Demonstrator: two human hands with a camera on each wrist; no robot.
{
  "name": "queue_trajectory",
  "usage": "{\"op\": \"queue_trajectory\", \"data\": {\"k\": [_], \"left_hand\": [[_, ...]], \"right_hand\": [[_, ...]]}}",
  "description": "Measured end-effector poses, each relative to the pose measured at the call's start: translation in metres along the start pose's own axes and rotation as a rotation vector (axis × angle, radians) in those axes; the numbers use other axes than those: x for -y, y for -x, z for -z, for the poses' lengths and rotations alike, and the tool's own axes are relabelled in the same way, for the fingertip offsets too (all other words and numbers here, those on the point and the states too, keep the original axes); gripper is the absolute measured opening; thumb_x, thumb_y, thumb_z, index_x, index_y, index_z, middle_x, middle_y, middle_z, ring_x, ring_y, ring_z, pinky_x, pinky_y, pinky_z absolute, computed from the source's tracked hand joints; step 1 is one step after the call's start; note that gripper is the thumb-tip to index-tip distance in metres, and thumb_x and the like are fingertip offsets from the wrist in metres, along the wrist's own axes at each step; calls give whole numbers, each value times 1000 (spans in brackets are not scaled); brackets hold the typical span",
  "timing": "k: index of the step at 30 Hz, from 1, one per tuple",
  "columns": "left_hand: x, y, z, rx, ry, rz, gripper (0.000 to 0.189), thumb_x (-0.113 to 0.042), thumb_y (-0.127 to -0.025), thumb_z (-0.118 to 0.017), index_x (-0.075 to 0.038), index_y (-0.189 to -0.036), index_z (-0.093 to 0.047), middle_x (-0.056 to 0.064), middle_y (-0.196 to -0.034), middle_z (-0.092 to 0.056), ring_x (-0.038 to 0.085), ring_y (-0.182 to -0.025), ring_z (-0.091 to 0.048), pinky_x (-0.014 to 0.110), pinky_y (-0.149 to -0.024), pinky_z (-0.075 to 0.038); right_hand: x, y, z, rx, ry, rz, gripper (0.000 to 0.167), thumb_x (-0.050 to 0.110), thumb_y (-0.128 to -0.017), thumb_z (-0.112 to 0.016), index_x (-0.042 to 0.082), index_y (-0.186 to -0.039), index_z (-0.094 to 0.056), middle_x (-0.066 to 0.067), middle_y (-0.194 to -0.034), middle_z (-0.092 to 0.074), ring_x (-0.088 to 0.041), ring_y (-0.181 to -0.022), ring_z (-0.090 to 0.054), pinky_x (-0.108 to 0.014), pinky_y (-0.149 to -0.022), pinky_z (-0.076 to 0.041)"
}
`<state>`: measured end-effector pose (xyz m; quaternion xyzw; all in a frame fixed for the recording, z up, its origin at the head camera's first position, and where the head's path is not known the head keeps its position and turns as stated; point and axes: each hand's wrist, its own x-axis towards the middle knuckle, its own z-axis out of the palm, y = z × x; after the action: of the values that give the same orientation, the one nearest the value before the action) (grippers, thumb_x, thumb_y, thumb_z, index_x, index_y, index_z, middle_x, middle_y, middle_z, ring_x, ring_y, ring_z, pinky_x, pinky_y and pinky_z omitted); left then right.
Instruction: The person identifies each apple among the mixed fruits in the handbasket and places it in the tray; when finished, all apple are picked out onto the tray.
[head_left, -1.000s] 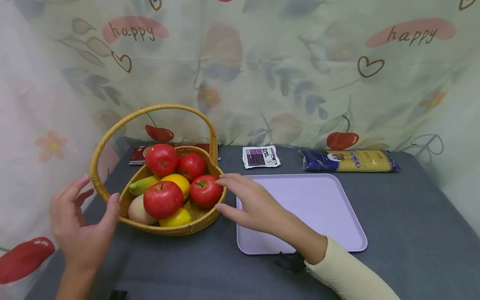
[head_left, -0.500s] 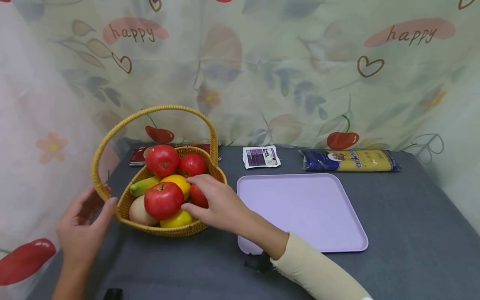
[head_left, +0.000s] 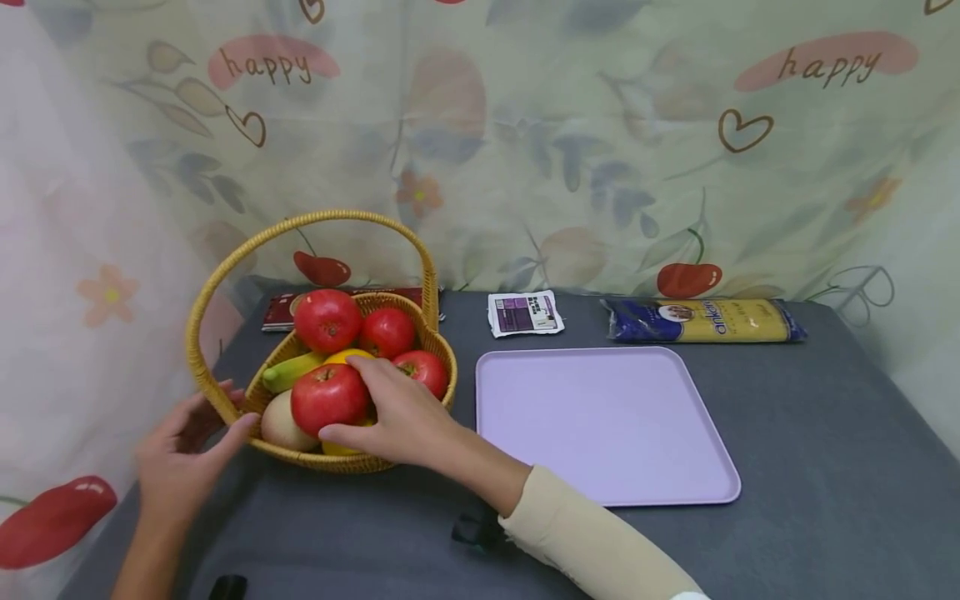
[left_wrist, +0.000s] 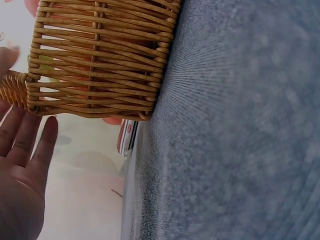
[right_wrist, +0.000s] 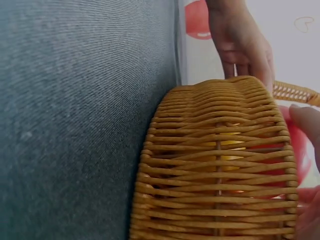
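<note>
At the left of the table, the wicker basket (head_left: 360,462) holds several red apples, a green banana (head_left: 292,372), yellow fruit and a round beige fruit (head_left: 283,423). My left hand (head_left: 176,454) holds the basket at the base of its tall handle, thumb in front and fingers behind; in the left wrist view these fingers (left_wrist: 27,142) are fairly straight. My right hand (head_left: 408,417) grips the front red apple (head_left: 326,398) from its right side, index finger near the top and thumb low. The hand partly hides the yellow fruit and the right-hand apple (head_left: 423,371).
A lilac tray (head_left: 607,492) lies right of the basket. Behind it are a small white-and-purple packet (head_left: 525,314) and a blue-and-yellow noodle-type package (head_left: 705,322). A red box (head_left: 281,312) lies partly hidden behind the basket. A patterned curtain (head_left: 510,167) hangs at the back.
My right hand has moved left, past the right-hand apple, to the front apple. My left hand has moved right and now reaches round the handle's base. The basket stays in place.
</note>
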<state>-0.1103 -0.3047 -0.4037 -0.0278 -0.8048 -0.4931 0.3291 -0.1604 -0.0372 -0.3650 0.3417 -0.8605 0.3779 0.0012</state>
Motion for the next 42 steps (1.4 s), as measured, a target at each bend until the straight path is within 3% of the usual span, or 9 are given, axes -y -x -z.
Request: {"op": "queue_trajectory", "data": {"k": [6,12,19,28,34,42], "left_hand": [[-1,2,-2,15,-71,14,54,11,-72,-85,3,-122,-68,0,-109,-71,4,-93,-67,10,-81,-51],[-3,2,-3,14,-96,21,54,9,-73,-85,1,-123,-68,0,-109,-70,3,-93,-66,8,-81,-50],[-4,2,-2,9,-92,19,53,9,-73,-85,1,-123,-68,-8,-108,-70,3,-93,-66,8,-81,-50],[-5,1,-2,27,-94,7,53,9,-74,-84,0,-124,-68,-1,-111,-71,4,-94,-66,9,-81,-51],[-5,1,-2,27,-94,18,53,8,-74,-85,0,-124,-68,-1,-110,-70,4,-93,-65,8,-81,-50],[-4,1,0,36,-94,28,54,9,-73,-85,0,-124,-68,-4,-108,-70,4,-92,-66,9,-79,-51]], "right_hand": [[1,-6,-5,-2,8,-24,84,59,-83,-73,17,-149,-43,3,-134,-54,-11,-115,-53,-32,-91,-54],[1,-8,-6,-6,-31,-59,86,62,-82,-72,17,-149,-43,4,-135,-54,-10,-114,-53,-33,-90,-54],[2,-7,-3,-29,-117,-72,80,54,-80,-77,16,-145,-48,3,-131,-56,-10,-111,-53,-29,-87,-54],[-3,-2,-2,-50,-196,-84,81,46,-78,-81,21,-146,-45,5,-133,-52,-10,-114,-50,-28,-86,-53],[-4,0,0,-88,-251,-53,78,40,-76,-82,19,-141,-44,5,-130,-49,-10,-115,-48,-26,-84,-54],[-5,4,10,-115,-322,-30,83,35,-75,-84,21,-146,-44,1,-133,-46,-11,-119,-46,-25,-87,-53]]}}
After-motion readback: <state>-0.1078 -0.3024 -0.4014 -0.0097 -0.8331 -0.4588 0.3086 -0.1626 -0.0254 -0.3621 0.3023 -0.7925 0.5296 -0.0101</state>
